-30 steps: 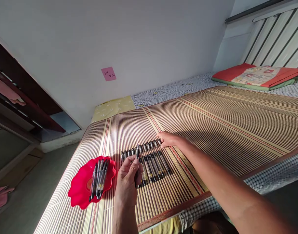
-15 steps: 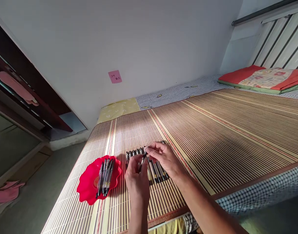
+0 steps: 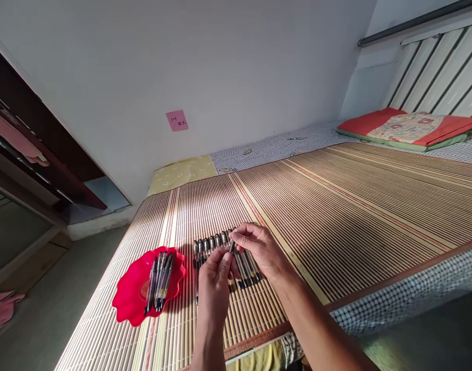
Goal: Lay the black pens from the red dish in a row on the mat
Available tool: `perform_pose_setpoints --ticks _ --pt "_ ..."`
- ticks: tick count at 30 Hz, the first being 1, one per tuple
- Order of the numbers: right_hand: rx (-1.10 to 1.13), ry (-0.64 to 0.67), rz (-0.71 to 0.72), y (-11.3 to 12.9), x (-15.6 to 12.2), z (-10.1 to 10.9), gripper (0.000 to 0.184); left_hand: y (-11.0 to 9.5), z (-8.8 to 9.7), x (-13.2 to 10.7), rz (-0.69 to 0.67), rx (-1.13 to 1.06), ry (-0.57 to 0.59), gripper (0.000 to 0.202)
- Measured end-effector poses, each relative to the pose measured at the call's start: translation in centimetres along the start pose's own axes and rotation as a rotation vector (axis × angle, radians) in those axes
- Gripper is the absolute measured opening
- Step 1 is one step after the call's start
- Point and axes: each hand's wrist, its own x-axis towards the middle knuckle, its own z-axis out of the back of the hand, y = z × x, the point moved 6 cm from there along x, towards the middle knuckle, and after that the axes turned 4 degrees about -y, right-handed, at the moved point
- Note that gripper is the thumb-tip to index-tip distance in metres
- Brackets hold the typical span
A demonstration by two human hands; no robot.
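Between my two hands is a dark pen (image 3: pixel 232 246), gripped at its lower part by my left hand (image 3: pixel 217 268) and pinched near its upper end by my right hand (image 3: pixel 257 246). Most of its length is hidden by my fingers. Under and behind both hands, a row of black-capped clear pens (image 3: pixel 212 242) lies side by side on the bamboo mat (image 3: pixel 298 216); my hands cover the middle of the row. To the left, a red scalloped plate (image 3: pixel 128 288) holds several more pens (image 3: pixel 161 281) in a loose bundle.
The mat covers a bed with a checked sheet (image 3: pixel 398 304) along its front edge. Folded red, floral and green bedding (image 3: pixel 409 129) lies at the far right by a white slatted headboard (image 3: pixel 437 77). A pink note (image 3: pixel 176 120) is stuck on the wall.
The pen between my hands now stands more upright, with its dark end showing between my fingertips. The whole view has shifted slightly; the plate and row stay put on the mat.
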Motion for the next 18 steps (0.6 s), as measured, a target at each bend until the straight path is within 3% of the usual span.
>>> perform_pose_setpoints --ticks 3,7,9,11,15,18 --pt "-0.004 0.038 0.004 -0.1 0.0 0.1 0.023 0.2 -0.4 0.2 0.055 -0.083 0.097 0.036" --pt "-0.058 -0.021 0.029 -0.3 0.2 0.1 0.028 0.4 0.5 0.0 0.034 0.113 -0.137 0.035" --pt "-0.062 -0.033 0.032 -0.4 0.3 0.1 0.029 0.4 0.7 -0.1 0.017 0.182 -0.178 0.027" --pt "-0.047 -0.020 0.032 -0.4 0.3 0.2 0.027 0.3 0.4 -0.1 0.007 0.163 -0.107 0.025" --pt "0.008 0.037 0.015 -0.5 0.2 0.4 0.022 0.4 -0.6 0.1 0.074 -0.052 0.102 0.042" --pt "0.011 0.037 0.005 -0.5 0.2 0.4 0.024 0.6 -0.5 0.3 0.093 -0.059 0.052 0.043"
